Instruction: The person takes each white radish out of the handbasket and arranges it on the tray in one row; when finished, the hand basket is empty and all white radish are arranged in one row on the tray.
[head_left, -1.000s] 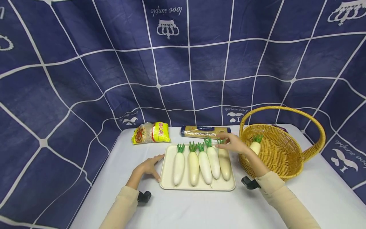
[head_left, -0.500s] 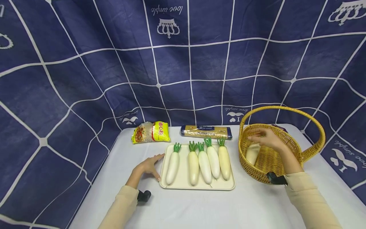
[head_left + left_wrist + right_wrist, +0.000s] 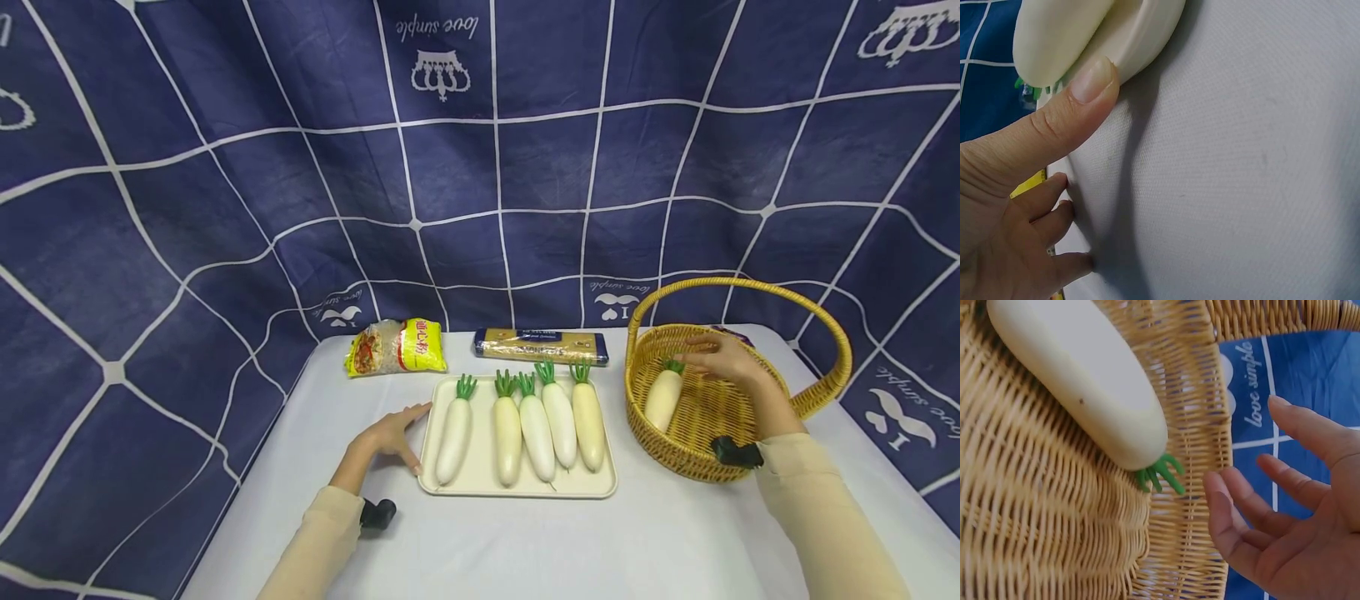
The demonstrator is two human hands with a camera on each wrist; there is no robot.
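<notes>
Several white radishes (image 3: 508, 442) with green leaf stubs lie side by side on a cream tray (image 3: 525, 493). At the tray's left edge is my left hand (image 3: 387, 435), its thumb (image 3: 1085, 94) against the rim and its other fingers spread beside it. One more radish (image 3: 664, 400) lies in the left part of a wicker basket (image 3: 708, 417). Above the basket my right hand (image 3: 723, 358) hovers beside that radish's leaves, fingers loosely bent. In the right wrist view the fingers hold nothing, and a gap shows between them and the radish (image 3: 1085, 381).
Behind the tray lie a yellow food bag (image 3: 397, 347) and a long pack of noodles (image 3: 540, 346). The basket's tall handle (image 3: 738, 283) arches over it. A dark blue checked cloth (image 3: 480, 167) hangs behind the white table (image 3: 487, 550).
My right hand has moved right from the tray to the basket, then drawn slightly off the radish there, uncovering its leaves. The leftmost radish on the tray has shifted and tilted. My left hand stays put.
</notes>
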